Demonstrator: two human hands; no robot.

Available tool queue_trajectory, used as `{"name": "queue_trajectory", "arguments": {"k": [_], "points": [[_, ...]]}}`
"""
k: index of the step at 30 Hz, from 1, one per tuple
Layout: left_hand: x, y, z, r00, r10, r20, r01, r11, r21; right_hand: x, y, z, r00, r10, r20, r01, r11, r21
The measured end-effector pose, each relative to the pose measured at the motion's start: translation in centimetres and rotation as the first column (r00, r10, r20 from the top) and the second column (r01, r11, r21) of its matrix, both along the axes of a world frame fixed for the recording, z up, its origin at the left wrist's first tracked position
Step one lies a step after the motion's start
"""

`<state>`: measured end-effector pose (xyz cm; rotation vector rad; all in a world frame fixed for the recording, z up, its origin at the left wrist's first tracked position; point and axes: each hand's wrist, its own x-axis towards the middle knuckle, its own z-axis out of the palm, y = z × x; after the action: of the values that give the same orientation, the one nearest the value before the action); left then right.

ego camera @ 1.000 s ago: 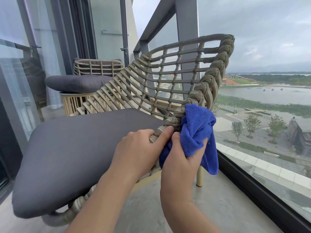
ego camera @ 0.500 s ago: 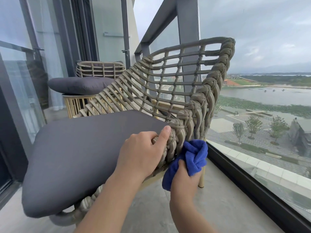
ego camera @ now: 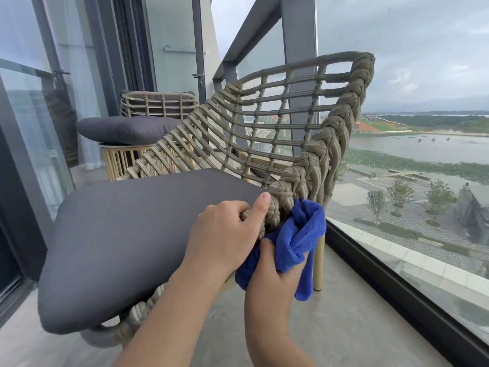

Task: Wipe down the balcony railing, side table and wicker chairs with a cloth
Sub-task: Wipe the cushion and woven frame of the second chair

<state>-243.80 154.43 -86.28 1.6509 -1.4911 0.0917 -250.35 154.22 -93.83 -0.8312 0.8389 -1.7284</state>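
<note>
- Up close, the wicker chair (ego camera: 277, 133) fills the middle of the view, its grey seat cushion (ego camera: 127, 239) spreading toward 9 o'clock and its braided arm rim (ego camera: 328, 154) climbing toward 1 o'clock.
- The left hand (ego camera: 227, 234) grips the low front end of that braided rim, fingers curled over it and the thumb lying straight up along the weave.
- The right hand (ego camera: 275, 274), just at 5 o'clock of the left, clutches a bunched blue cloth (ego camera: 299, 239) (a loose tail hangs below the fist) and holds it against the outer side of the rim.
- A yellow chair leg (ego camera: 318, 260) stands on the concrete floor (ego camera: 357, 327) right behind the cloth.
- At 10 o'clock, farther back, a second wicker chair (ego camera: 158, 104) sits behind a slatted side table (ego camera: 119, 160) bearing another grey cushion (ego camera: 124, 129).
- At 12 o'clock the dark balcony railing (ego camera: 251, 30) slants upward; glass panels (ego camera: 423, 234) run along the 3 o'clock side.
</note>
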Motion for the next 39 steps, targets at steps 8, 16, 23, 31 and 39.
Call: {"name": "queue_trajectory", "arguments": {"k": [8,16,23,31,39], "points": [[0.0,-0.1,0.0,1.0,-0.023,-0.011,0.023,1.0,-0.006,-0.4,0.8,1.5,1.0,0.01,0.027,-0.008,0.998,-0.067],[0.1,-0.2,0.1,0.999,-0.028,-0.034,0.03,0.999,0.035,-1.2,0.5,1.8,1.0,0.019,0.005,-0.017,0.979,-0.203],[2.1,0.6,0.0,0.981,-0.161,-0.104,0.181,0.958,0.222,-1.4,-0.5,1.8,1.0,0.016,0.01,-0.014,0.984,-0.177],[4.1,1.4,0.2,0.974,-0.207,-0.094,0.226,0.93,0.289,-2.2,-2.6,2.1,0.997,-0.063,-0.049,0.056,0.989,-0.138],[4.8,0.8,-2.9,0.991,-0.123,0.058,0.111,0.979,0.17,-4.2,-8.3,2.9,0.995,0.006,-0.104,-0.003,1.0,0.03]]}}
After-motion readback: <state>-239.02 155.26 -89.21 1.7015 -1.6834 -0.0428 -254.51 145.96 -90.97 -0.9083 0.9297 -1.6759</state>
